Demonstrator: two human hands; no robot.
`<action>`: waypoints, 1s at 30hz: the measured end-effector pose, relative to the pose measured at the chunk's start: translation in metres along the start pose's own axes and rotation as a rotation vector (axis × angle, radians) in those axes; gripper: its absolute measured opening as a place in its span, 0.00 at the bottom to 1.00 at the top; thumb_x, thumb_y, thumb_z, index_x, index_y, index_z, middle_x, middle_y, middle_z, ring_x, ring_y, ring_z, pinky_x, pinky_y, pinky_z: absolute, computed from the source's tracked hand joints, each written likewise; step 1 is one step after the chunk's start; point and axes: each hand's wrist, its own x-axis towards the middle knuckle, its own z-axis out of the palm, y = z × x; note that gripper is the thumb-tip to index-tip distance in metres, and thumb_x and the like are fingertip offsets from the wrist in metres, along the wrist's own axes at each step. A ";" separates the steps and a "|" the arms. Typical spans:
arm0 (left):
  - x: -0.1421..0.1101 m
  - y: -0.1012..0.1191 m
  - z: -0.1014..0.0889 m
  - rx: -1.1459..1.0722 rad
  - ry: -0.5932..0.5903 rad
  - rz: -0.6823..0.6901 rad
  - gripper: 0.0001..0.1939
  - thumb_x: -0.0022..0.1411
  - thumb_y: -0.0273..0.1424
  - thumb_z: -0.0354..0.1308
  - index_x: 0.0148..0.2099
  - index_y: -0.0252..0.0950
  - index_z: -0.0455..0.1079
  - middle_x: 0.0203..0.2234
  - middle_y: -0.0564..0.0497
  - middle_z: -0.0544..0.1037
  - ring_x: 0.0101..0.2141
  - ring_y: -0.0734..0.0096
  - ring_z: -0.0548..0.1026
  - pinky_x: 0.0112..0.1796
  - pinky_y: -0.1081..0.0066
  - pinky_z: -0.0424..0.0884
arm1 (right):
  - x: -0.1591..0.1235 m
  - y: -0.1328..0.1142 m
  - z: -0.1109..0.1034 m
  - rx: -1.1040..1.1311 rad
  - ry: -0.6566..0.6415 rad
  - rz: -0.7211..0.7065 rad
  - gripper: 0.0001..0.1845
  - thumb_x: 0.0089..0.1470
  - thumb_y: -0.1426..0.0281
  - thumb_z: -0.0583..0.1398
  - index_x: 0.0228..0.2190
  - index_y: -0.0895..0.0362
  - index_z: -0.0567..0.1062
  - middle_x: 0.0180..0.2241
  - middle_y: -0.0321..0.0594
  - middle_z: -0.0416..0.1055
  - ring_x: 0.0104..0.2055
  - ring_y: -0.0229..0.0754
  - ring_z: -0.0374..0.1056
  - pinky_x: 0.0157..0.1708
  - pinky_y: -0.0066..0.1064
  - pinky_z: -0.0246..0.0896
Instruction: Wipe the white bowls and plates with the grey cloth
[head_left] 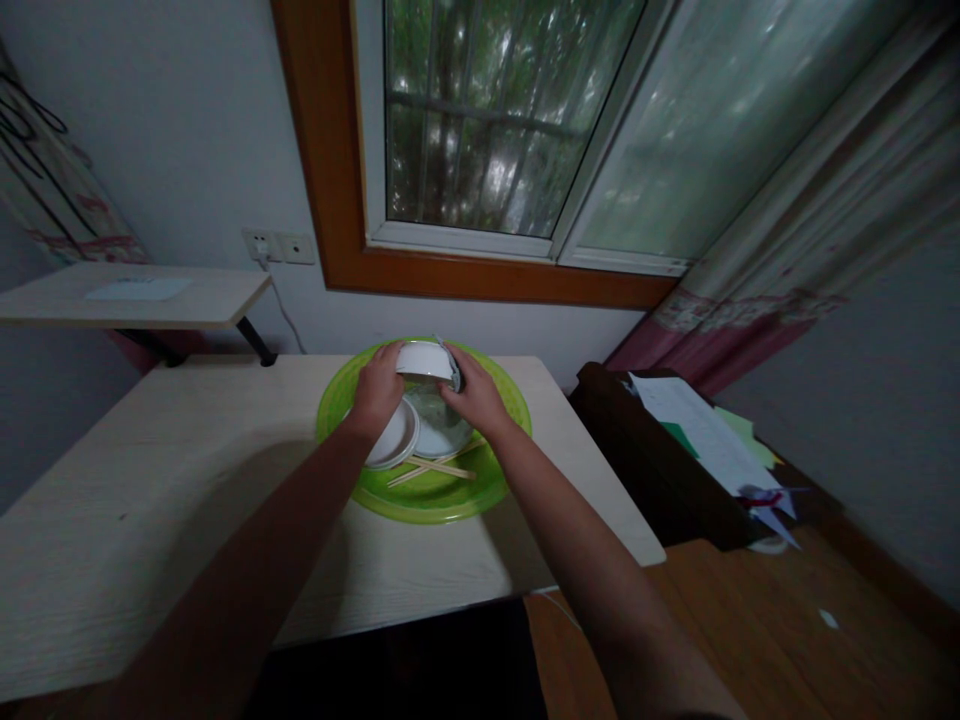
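Over a round green tray point(442, 508), a white bowl point(424, 359) is raised and tilted between my two hands. My left hand point(379, 385) is closed on the bowl's left side. On the other side, my right hand point(475, 392) grips the bowl's right edge, where a greyish, patterned piece shows by the fingers; I cannot make out what that is. Below the hands, white dishes point(396, 437) lie at the tray's left, partly behind my left hand. Beside them sits a pale, glassy-looking dish point(439, 432). Several wooden chopsticks point(442, 468) lie crossed at the front.
The tray stands on a pale wooden table point(247, 480) against the wall below a window point(495, 130). At the left is a small raised shelf point(135, 292) with a paper on it. Right of the table, a dark brown box-like piece point(652, 470) bears papers point(690, 430).
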 end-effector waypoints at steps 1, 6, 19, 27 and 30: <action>0.000 0.000 -0.001 -0.006 0.007 -0.006 0.33 0.56 0.15 0.45 0.62 0.35 0.68 0.58 0.44 0.75 0.59 0.63 0.71 0.63 0.63 0.64 | 0.000 0.004 0.000 0.008 -0.005 0.045 0.38 0.52 0.71 0.62 0.64 0.56 0.65 0.63 0.48 0.68 0.64 0.50 0.65 0.66 0.46 0.57; 0.000 -0.001 -0.003 -0.031 0.011 0.005 0.31 0.56 0.16 0.45 0.60 0.35 0.70 0.56 0.44 0.77 0.57 0.64 0.72 0.62 0.65 0.64 | -0.003 0.018 0.003 0.074 -0.064 0.193 0.36 0.52 0.71 0.63 0.62 0.56 0.68 0.58 0.46 0.74 0.58 0.50 0.72 0.60 0.43 0.64; 0.005 0.003 0.002 -0.086 -0.045 -0.001 0.30 0.57 0.16 0.49 0.60 0.38 0.72 0.56 0.47 0.78 0.56 0.65 0.75 0.61 0.64 0.67 | 0.001 0.025 0.008 0.046 0.046 0.355 0.28 0.53 0.77 0.55 0.54 0.55 0.75 0.49 0.44 0.80 0.52 0.48 0.74 0.56 0.43 0.67; 0.006 0.002 0.008 -0.071 -0.114 -0.088 0.18 0.66 0.30 0.55 0.56 0.35 0.74 0.48 0.42 0.82 0.49 0.58 0.79 0.53 0.65 0.72 | 0.001 0.027 0.012 0.207 0.062 0.394 0.18 0.56 0.70 0.56 0.47 0.56 0.78 0.49 0.42 0.79 0.51 0.47 0.73 0.57 0.42 0.66; 0.006 0.000 0.009 -0.086 -0.111 -0.088 0.17 0.66 0.29 0.53 0.55 0.35 0.74 0.48 0.43 0.82 0.48 0.60 0.80 0.51 0.66 0.73 | 0.002 0.023 0.011 0.172 0.050 0.409 0.19 0.54 0.71 0.57 0.48 0.56 0.77 0.49 0.43 0.79 0.51 0.47 0.74 0.56 0.42 0.67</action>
